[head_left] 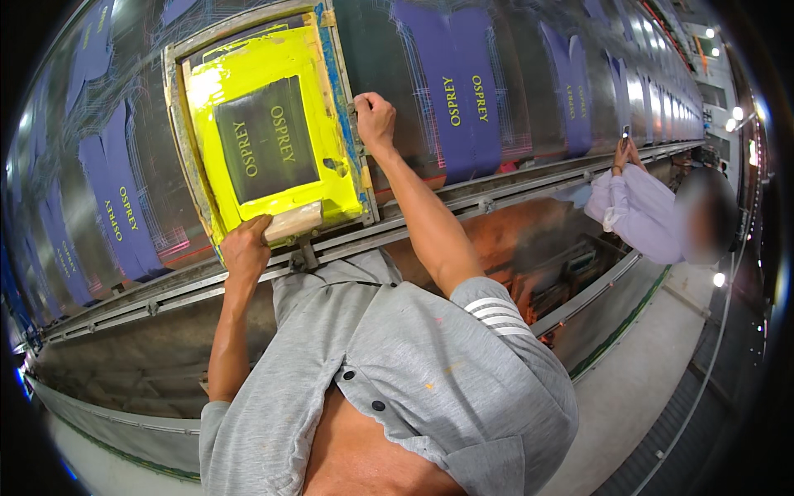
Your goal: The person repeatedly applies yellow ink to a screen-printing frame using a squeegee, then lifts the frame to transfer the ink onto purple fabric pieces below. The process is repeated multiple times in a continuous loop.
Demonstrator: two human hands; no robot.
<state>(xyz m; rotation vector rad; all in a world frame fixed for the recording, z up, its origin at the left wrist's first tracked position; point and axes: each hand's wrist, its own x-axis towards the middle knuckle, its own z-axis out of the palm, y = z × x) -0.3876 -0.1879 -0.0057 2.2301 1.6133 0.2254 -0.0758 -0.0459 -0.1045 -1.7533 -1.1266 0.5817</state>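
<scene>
A screen printing frame (pixel 175 116) lies on the long table, its mesh spread with bright yellow ink (pixel 207 165) around a dark lettered rectangle (pixel 269 136). My left hand (pixel 246 246) is closed on a squeegee (pixel 295 221) with a pale, ink-edged blade, at the frame's near end. At the right rail of the frame, my right hand (pixel 375 120) has its fingers curled in against the edge. Blue tape (pixel 333 74) and yellow smears run along that rail. The mesh hides what lies directly under it.
Purple fabric pieces (pixel 451 83) with yellow lettering lie in a row along the dark table (pixel 368 50). A metal rail (pixel 447 205) follows its near edge. To the right, a person (pixel 645 202) in a pale top leans at the table, holding a phone (pixel 625 132).
</scene>
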